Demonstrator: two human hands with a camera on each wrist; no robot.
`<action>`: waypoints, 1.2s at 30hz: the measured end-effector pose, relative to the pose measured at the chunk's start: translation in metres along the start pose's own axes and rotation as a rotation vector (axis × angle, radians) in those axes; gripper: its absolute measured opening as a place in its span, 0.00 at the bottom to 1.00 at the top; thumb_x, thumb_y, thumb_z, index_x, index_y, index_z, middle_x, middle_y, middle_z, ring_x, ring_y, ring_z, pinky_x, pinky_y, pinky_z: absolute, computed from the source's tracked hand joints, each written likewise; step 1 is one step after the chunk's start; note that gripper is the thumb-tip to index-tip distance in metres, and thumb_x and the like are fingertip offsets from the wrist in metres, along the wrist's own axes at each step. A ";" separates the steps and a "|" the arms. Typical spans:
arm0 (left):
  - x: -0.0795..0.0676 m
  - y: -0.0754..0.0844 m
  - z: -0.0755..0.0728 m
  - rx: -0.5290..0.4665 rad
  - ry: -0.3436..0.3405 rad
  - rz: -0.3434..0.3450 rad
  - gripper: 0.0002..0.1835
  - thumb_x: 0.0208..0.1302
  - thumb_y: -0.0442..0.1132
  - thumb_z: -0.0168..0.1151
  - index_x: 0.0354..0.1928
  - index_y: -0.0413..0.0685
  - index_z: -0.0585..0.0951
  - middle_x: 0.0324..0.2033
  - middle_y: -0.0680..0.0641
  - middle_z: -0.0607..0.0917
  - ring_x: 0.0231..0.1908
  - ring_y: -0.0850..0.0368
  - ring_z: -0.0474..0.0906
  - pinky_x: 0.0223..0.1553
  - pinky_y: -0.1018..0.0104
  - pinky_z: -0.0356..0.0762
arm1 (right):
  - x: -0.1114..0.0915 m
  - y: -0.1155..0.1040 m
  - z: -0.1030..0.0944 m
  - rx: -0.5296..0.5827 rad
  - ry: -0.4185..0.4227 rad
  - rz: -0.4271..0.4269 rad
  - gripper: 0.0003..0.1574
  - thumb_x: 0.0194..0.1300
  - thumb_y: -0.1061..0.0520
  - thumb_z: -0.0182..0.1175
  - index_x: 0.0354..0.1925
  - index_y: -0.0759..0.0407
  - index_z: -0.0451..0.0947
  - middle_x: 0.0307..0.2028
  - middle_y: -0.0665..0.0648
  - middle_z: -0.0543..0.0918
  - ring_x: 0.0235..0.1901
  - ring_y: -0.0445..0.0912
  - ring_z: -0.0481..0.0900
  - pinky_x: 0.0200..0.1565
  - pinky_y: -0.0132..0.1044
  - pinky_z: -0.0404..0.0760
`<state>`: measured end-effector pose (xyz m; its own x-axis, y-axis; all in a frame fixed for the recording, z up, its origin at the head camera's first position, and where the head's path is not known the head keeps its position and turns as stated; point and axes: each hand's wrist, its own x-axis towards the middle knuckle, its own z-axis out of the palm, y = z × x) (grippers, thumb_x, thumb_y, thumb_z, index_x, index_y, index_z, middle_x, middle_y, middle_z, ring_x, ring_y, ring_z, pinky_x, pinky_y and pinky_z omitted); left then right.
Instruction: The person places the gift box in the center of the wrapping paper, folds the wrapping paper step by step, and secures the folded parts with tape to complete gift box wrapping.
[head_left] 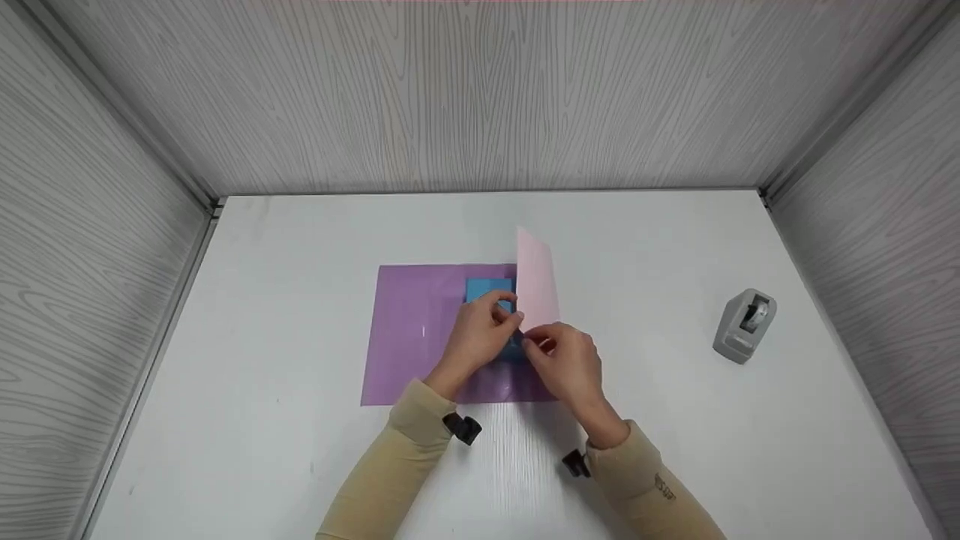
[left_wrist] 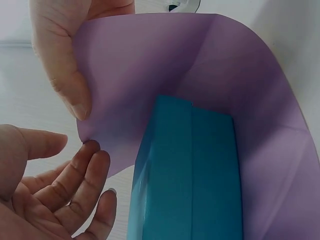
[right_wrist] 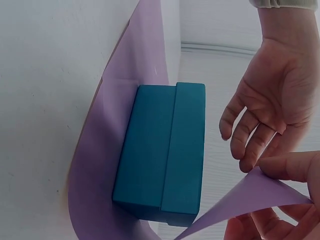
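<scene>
A blue lidded box sits on a sheet of purple paper with a pale pink back, its right part raised beside the box. My right hand pinches the near corner of that raised part between thumb and fingers, as the right wrist view shows at the paper corner. Close to the same corner is my left hand, its thumb apart from the paper. Its relaxed fingertips meet the paper edge in the left wrist view. In the head view both hands partly cover the box.
A grey tape dispenser stands on the right side of the white table. Grey wood-grain panels enclose the table at the back and both sides. Black mounts are on both wrists.
</scene>
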<state>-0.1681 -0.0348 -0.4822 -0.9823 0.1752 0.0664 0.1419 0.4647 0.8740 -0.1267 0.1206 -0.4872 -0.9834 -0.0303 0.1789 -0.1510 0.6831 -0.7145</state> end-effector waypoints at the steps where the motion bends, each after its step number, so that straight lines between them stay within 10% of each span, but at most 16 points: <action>1: 0.000 -0.001 0.000 0.002 0.004 -0.001 0.15 0.67 0.37 0.63 0.53 0.40 0.80 0.29 0.49 0.86 0.29 0.57 0.81 0.34 0.62 0.79 | 0.000 0.000 0.000 -0.002 -0.003 -0.002 0.05 0.60 0.58 0.68 0.36 0.56 0.88 0.29 0.51 0.85 0.27 0.43 0.80 0.29 0.40 0.79; 20: 0.001 -0.016 -0.011 0.054 0.043 -0.028 0.15 0.63 0.32 0.63 0.52 0.39 0.80 0.28 0.50 0.84 0.29 0.57 0.80 0.34 0.61 0.79 | 0.006 0.014 -0.012 0.233 -0.125 -0.051 0.13 0.63 0.56 0.68 0.43 0.63 0.86 0.34 0.50 0.85 0.34 0.44 0.82 0.39 0.40 0.82; 28: 0.000 -0.024 -0.018 0.086 0.064 -0.030 0.16 0.64 0.32 0.62 0.53 0.40 0.80 0.28 0.50 0.83 0.28 0.57 0.79 0.32 0.61 0.78 | 0.025 0.032 -0.008 0.164 -0.039 -0.038 0.13 0.64 0.60 0.66 0.45 0.65 0.84 0.42 0.60 0.82 0.40 0.53 0.82 0.38 0.43 0.83; 36: -0.001 -0.029 -0.020 0.098 0.075 -0.050 0.16 0.62 0.32 0.63 0.53 0.40 0.80 0.27 0.51 0.83 0.25 0.58 0.78 0.29 0.61 0.78 | 0.040 0.034 0.004 0.051 -0.157 0.066 0.27 0.63 0.57 0.67 0.60 0.61 0.78 0.54 0.65 0.74 0.50 0.57 0.76 0.47 0.48 0.78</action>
<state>-0.1737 -0.0659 -0.4981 -0.9943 0.0862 0.0631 0.1005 0.5542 0.8263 -0.1715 0.1393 -0.5069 -0.9944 -0.1030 0.0254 -0.0866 0.6498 -0.7551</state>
